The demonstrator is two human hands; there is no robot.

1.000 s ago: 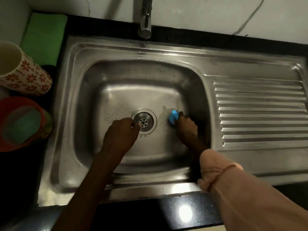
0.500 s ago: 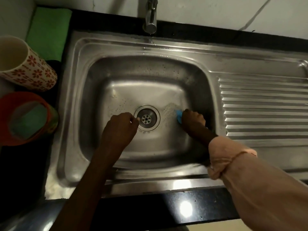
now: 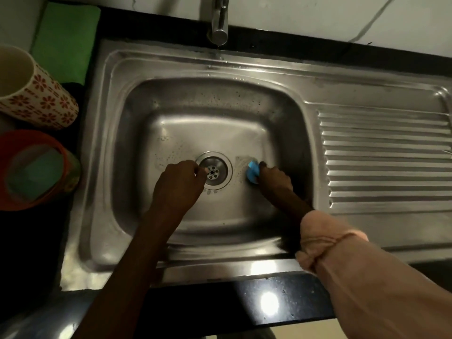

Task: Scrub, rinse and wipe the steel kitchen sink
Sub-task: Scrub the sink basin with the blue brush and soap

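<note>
Where one scrubber (image 3: 253,172) sits, two hands.

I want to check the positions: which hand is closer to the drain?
Left. The left hand sits at the left edge of the drain, fingertips over its rim. The right hand, gripping the blue sponge, is apart to its right.
</note>
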